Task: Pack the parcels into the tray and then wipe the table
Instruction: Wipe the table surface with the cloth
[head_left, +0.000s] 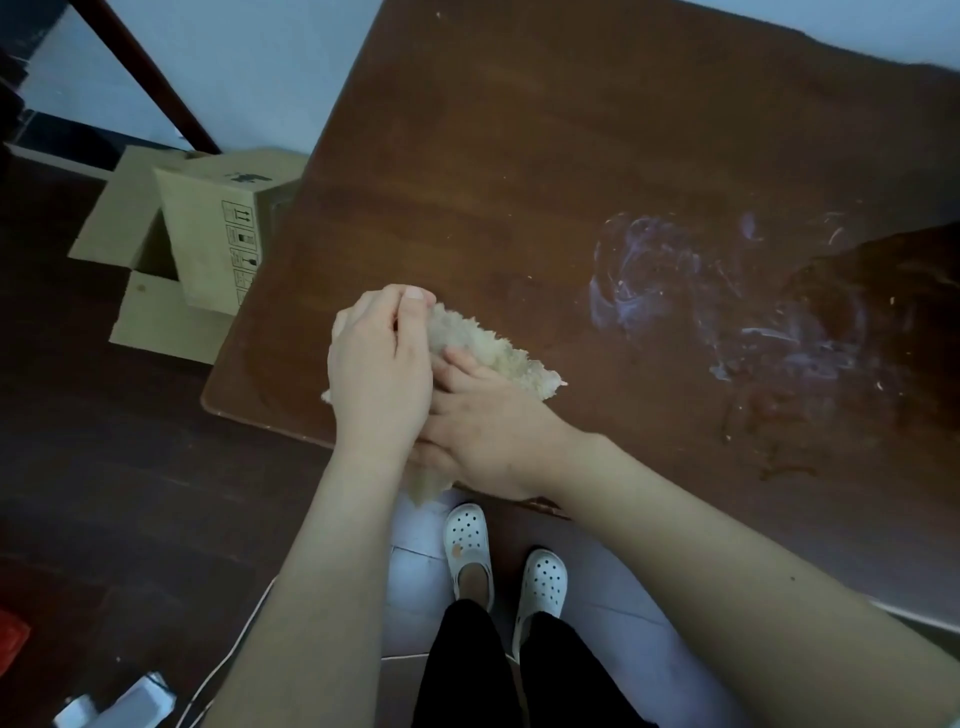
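Observation:
A fluffy cream cloth (498, 353) lies at the near left corner of the dark wooden table (545, 156). My left hand (382, 374) grips its left end, thumb and fingers curled round the bunched fabric. My right hand (488, 441) lies over the cloth's near part, fingers curled into it, with a tail of cloth hanging below the table edge. A whitish smear (675, 280) marks the tabletop to the right of the cloth. No parcels or tray are in view.
An open cardboard box (208, 244) stands on the dark floor beside the table's left edge. My feet in white clogs (504, 566) are on pale tiles below the near edge. A white cable and small objects lie at the bottom left.

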